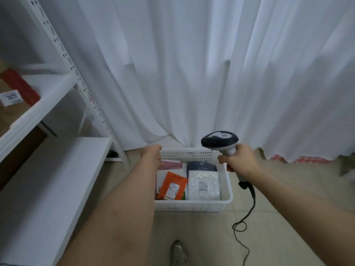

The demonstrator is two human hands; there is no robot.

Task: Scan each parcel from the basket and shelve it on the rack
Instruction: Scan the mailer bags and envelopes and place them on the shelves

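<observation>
While the right hand (237, 160) grips a barcode scanner (221, 142) by its handle, cable (247, 212) trailing to the floor, the left hand (151, 153) reaches into the white basket (192, 205) on the floor; its fingers are hidden behind the knuckles, so I cannot tell whether they hold anything. Inside lie an orange parcel (172, 186), a clear-wrapped white parcel (204, 186), a dark blue one (200, 166) and a pinkish one (172, 165), partly covered. On the left stands the white rack (48, 93), its boxes (13, 96) cut off by the frame edge.
</observation>
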